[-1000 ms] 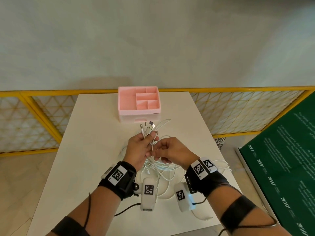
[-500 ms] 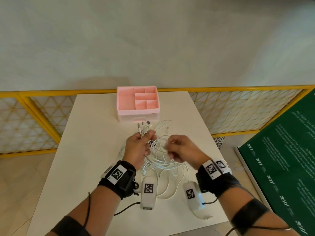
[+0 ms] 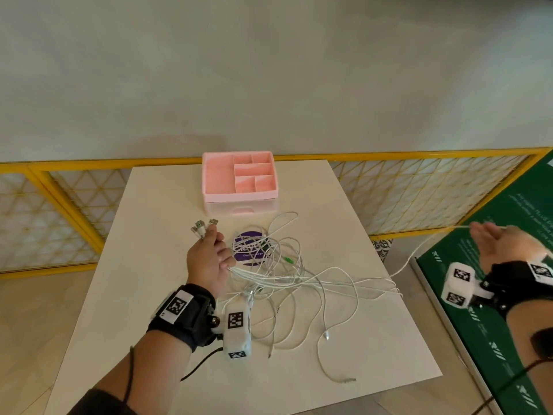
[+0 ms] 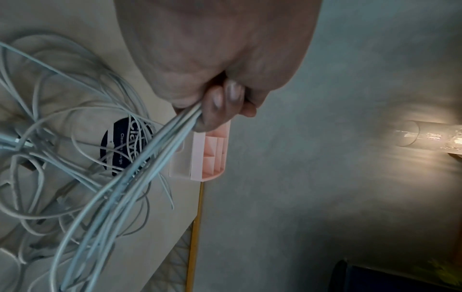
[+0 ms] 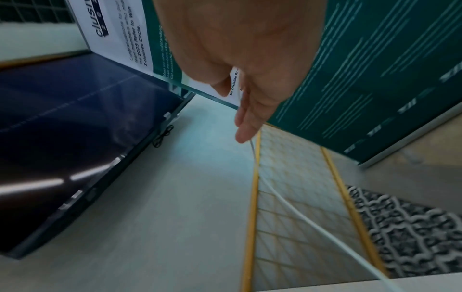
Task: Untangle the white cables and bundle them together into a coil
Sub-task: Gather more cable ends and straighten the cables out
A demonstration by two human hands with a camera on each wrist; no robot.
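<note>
— While my left hand (image 3: 209, 262) is clenched round the gathered ends of the white cables (image 3: 287, 283), plugs (image 3: 203, 227) sticking out past my knuckles, what worries you?

— The one strand (image 3: 419, 253) you've drawn off to the right. How do you have it?

— It runs along the straight fingers (image 5: 246, 122) of my right hand (image 3: 502, 244), out beyond the table (image 3: 149, 235) edge. Whether the thumb actually nips it, I can't tell.

— Then it may slip off and drop back into the heap. And if you haul harder?

— I judge the loops on the table could cinch into a knot, or drag the whole pile toward the right edge. A loose end (image 3: 347, 379) already lies near the front edge.

— Where's the bulk of it?

— Mid-table, sprawled over a purple round sticker (image 3: 250, 250), in front of the pink organiser (image 3: 239, 178).

— And which way does it all run?

— The plugs point away from me, toward the organiser's left; the bundle leaves my fist toward the right, and the drawn strand's long axis lies left to right, rising to my right hand.
</note>
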